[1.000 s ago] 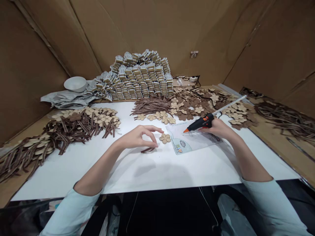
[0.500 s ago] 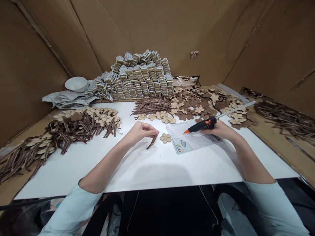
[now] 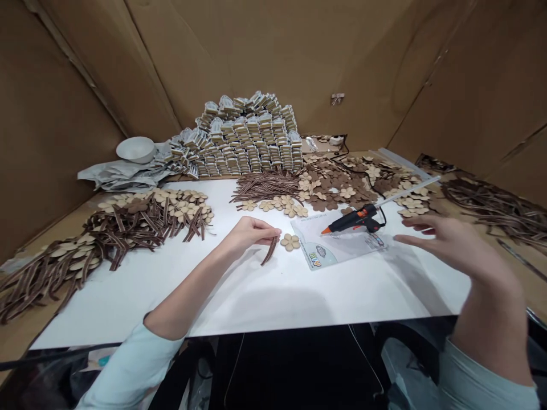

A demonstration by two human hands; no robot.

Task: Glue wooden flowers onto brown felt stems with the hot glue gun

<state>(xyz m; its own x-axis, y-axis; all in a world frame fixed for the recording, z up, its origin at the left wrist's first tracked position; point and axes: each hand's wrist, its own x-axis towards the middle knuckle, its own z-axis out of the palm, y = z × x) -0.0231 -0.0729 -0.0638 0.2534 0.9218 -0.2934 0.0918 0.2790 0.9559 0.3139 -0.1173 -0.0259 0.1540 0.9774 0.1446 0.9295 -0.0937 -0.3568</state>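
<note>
Between the thumb and fingers of my left hand (image 3: 253, 234) is pinched a short brown ribbon strip (image 3: 269, 252), which hangs down toward the white tabletop (image 3: 265, 302). Just right of those fingertips lies a beige flower cutout (image 3: 290, 242). A black and orange glue gun (image 3: 352, 218) rests on a clear printed plastic bag (image 3: 327, 250), its orange tip facing left and a glue stick jutting from its back. My right hand (image 3: 444, 242) is in the air to the right of the glue gun, thumb and fingers apart, holding nothing.
Ribbon strips with beige flowers (image 3: 141, 222) are heaped on the left. At the back are a stack of small packed pieces (image 3: 252, 142), loose ribbon strips (image 3: 267, 185) and brown and beige flowers (image 3: 333, 182). A white bowl (image 3: 135, 150) stands back left; more ribbon (image 3: 496, 202) lies right.
My right hand has let go of the glue gun, leaving it on the plastic bag, and moved away to the right. My left hand still pinches the ribbon strip. The view has shifted slightly.
</note>
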